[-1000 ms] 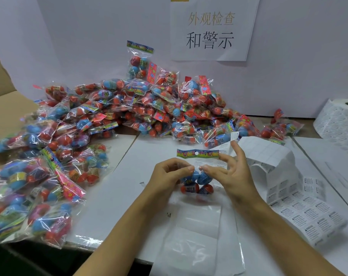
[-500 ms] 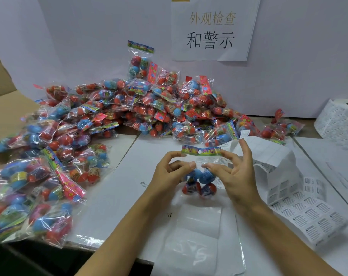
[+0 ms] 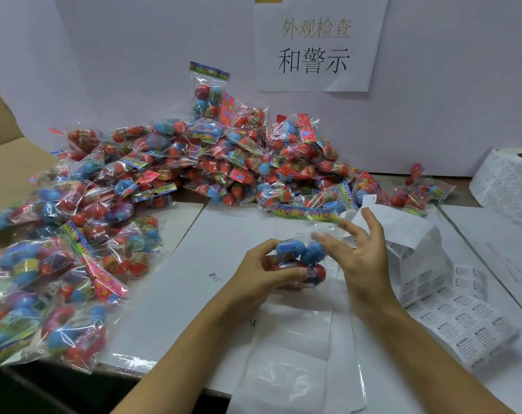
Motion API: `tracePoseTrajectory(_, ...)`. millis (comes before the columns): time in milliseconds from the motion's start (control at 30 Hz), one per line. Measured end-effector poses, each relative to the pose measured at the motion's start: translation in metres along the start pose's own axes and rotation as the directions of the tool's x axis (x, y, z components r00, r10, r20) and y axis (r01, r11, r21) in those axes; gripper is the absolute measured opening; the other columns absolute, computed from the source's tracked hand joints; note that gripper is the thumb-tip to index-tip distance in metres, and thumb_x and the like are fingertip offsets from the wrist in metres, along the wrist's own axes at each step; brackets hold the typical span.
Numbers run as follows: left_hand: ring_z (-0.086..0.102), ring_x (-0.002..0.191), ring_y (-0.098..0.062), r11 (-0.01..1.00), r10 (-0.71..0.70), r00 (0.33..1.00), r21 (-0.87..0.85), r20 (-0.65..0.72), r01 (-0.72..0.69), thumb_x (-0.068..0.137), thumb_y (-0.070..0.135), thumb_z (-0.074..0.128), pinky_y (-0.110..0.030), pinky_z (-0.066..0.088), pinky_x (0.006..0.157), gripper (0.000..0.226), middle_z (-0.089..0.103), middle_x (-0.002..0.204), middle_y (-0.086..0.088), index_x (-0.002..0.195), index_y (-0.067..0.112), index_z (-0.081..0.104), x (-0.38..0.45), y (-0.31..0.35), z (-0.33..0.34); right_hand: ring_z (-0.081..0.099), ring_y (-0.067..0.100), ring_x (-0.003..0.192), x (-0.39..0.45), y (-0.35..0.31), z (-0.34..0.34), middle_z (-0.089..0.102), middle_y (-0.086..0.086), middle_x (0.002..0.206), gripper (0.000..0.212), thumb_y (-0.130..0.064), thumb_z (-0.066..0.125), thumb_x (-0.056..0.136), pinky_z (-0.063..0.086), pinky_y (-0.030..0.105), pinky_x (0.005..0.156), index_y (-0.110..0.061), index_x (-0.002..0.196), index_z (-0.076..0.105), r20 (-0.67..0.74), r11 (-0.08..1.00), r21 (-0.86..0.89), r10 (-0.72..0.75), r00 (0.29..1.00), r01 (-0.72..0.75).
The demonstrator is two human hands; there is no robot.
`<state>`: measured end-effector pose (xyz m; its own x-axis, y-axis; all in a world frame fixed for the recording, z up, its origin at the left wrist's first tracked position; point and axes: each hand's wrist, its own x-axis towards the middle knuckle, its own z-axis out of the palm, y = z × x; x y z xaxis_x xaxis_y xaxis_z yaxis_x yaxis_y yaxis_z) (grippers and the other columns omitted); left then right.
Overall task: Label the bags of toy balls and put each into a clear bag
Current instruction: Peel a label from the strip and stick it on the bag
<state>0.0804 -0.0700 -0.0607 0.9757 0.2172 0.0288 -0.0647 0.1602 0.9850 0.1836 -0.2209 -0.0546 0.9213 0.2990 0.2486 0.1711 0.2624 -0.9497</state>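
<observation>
I hold one bag of toy balls point(image 3: 302, 254) over the white table, blue balls above red ones, its colourful header card point(image 3: 307, 213) tilted away from me. My left hand point(image 3: 262, 271) grips the balls from the left and below, thumb across the red ones. My right hand point(image 3: 360, 255) has spread, nearly straight fingers, and its blurred fingertips touch the bag's clear film above the blue balls. A stack of flat clear bags point(image 3: 295, 354) lies just below my hands. A strip of white warning labels point(image 3: 451, 312) runs along the right.
A big heap of ball bags point(image 3: 200, 162) lies against the back wall, and another heap of bags point(image 3: 44, 264) fills the left side. A label roll point(image 3: 508, 177) stands at far right. A cardboard box flap point(image 3: 2, 162) is at the left, and a paper sign point(image 3: 316, 46) is on the wall.
The bag has tipped, its header card swinging up and to the right. My right hand has gone from pinching the bag to spread fingers. My left hand has shifted lower onto the balls.
</observation>
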Motion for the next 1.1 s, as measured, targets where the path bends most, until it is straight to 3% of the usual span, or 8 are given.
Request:
tracePoseTrajectory(133,0.075,0.095,-0.035,0.992,-0.006,0.992,-0.125,-0.123,-0.010,0.076,0.009,0.082,-0.040,0.062,0.075,0.045,0.076,0.107,-0.017,0.118,0.013,0.068,0.003,0.003,-0.004,0.072,0.014,0.097,0.002,-0.004,-0.003,0.068,-0.006,0.112,0.033,-0.018,0.077,0.087,0.060,0.029,0.078,-0.026,0.116,0.063,-0.047,0.998,0.065,-0.005,0.999,0.008)
tracePoseTrajectory(267,0.076,0.094,-0.032,0.980,-0.017,0.981,-0.196,-0.191,-0.021,0.073,0.009,0.081,-0.039,0.062,0.073,0.048,0.076,0.106,-0.016,0.119,0.011,0.067,0.005,0.006,-0.008,0.071,0.010,0.086,0.002,-0.007,-0.006,0.075,-0.010,0.091,0.009,-0.009,0.071,0.090,0.056,0.022,0.065,-0.016,0.096,0.072,0.000,0.999,0.041,-0.022,1.000,0.022)
tracePoseTrajectory(367,0.076,0.094,-0.029,0.978,-0.011,0.983,-0.208,-0.181,-0.027,0.075,0.010,0.081,-0.036,0.062,0.075,0.049,0.077,0.103,-0.014,0.121,0.011,0.066,0.004,0.007,-0.006,0.066,0.005,0.085,-0.002,-0.008,-0.006,0.070,-0.016,0.097,0.009,-0.005,0.073,0.088,0.054,0.021,0.064,-0.012,0.083,0.073,0.113,0.998,-0.029,-0.045,0.993,0.049)
tracePoseTrajectory(500,0.076,0.098,-0.030,0.982,-0.005,0.986,-0.188,-0.164,-0.026,0.080,0.015,0.077,-0.034,0.062,0.076,0.048,0.077,0.108,-0.016,0.126,0.011,0.062,0.002,0.009,-0.004,0.064,0.008,0.097,-0.006,-0.010,-0.003,0.066,-0.004,0.111,0.010,-0.022,0.074,0.074,0.052,0.022,0.068,-0.012,0.075,0.073,0.206,0.991,-0.118,-0.040,0.978,0.066)
tracePoseTrajectory(600,0.075,0.098,-0.033,0.981,-0.013,0.988,-0.191,-0.152,-0.016,0.082,0.020,0.074,-0.034,0.061,0.077,0.047,0.077,0.107,-0.018,0.126,0.011,0.061,0.001,0.012,-0.003,0.063,0.004,0.099,-0.008,-0.007,-0.003,0.065,-0.007,0.108,0.012,-0.008,0.081,0.079,0.050,0.019,0.070,-0.010,0.070,0.073,0.257,0.984,-0.166,-0.020,0.966,0.065)
tracePoseTrajectory(800,0.076,0.093,-0.029,0.975,-0.024,0.988,-0.223,-0.154,-0.011,0.088,0.019,0.073,-0.035,0.062,0.076,0.044,0.074,0.112,-0.021,0.129,0.007,0.059,0.000,0.017,-0.001,0.063,0.003,0.101,-0.010,-0.006,-0.002,0.065,-0.020,0.100,0.017,-0.006,0.079,0.082,0.050,0.018,0.074,-0.014,0.068,0.075,0.270,0.978,-0.206,0.026,0.962,0.031)
tracePoseTrajectory(933,0.075,0.097,-0.030,0.978,-0.011,0.989,-0.206,-0.146,-0.020,0.094,0.012,0.068,-0.034,0.061,0.077,0.032,0.076,0.108,-0.017,0.125,0.010,0.060,-0.001,0.015,-0.003,0.063,0.005,0.103,-0.012,-0.008,-0.001,0.065,-0.016,0.102,0.018,-0.007,0.079,0.082,0.048,0.022,0.077,-0.016,0.068,0.075,0.265,0.979,-0.204,0.026,0.964,0.029)
tracePoseTrajectory(1100,0.075,0.099,-0.031,0.979,0.016,0.992,-0.198,-0.126,-0.040,0.086,0.014,0.077,-0.033,0.061,0.079,0.045,0.076,0.110,-0.017,0.127,0.012,0.059,-0.001,0.013,-0.004,0.063,0.005,0.104,-0.012,-0.011,0.000,0.064,-0.011,0.107,0.017,-0.008,0.078,0.083,0.049,0.022,0.076,-0.017,0.070,0.075,0.270,0.974,-0.224,0.034,0.962,0.028)
